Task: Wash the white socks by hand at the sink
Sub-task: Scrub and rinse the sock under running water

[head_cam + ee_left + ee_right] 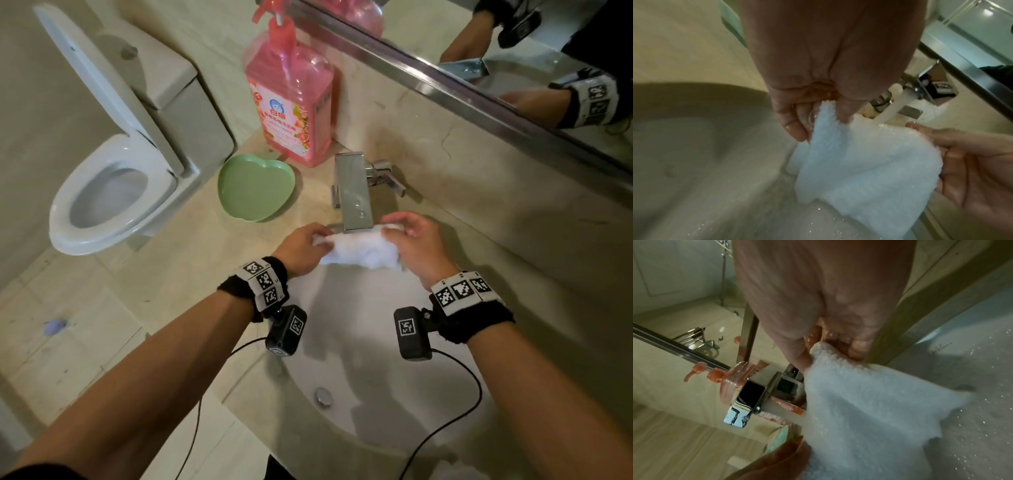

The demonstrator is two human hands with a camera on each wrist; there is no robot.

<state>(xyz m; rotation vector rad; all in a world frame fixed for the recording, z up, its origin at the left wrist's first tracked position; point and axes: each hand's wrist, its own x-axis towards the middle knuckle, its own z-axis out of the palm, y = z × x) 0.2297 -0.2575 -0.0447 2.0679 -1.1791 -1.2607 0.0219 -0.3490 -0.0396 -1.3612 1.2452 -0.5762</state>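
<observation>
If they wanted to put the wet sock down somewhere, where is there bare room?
Bare counter lies between the green heart-shaped dish and the sink's left rim. Around the faucet it is crowded: the pink soap bottle, and both hands holding the white sock.

Wet white sock (359, 251) stretched under running tap (354, 192)

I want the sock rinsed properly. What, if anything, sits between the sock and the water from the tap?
Nothing visible. The left hand and right hand hold the sock stretched under the tap, and water lands on it.
</observation>
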